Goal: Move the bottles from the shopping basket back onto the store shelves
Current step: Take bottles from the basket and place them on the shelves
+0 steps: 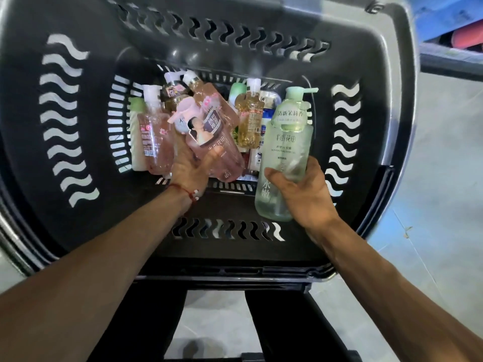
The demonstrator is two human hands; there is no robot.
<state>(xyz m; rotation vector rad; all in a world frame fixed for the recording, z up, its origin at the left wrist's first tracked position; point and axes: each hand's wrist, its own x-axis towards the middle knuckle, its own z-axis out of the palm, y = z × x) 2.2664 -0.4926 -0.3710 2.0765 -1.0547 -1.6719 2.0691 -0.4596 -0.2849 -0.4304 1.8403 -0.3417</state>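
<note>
A black shopping basket (pixel 86 142) fills the head view, with several bottles lying on its floor. My left hand (pixel 189 169) grips a pink pump bottle (pixel 222 155) with a pale pink cap and a picture label, tilted over the pile. My right hand (pixel 304 194) holds a pale green pump bottle (pixel 286 142) upright by its lower half, at the basket's right side. Below them lie a pink clear bottle (pixel 154 142), a yellow bottle (pixel 249 121) and others, partly hidden.
The basket's walls have wavy slots all round. Its near rim (pixel 235 273) sits on a black frame (pixel 274 322). Grey floor (pixel 444 152) shows to the right. A blue shelf edge (pixel 452 19) is at the top right corner.
</note>
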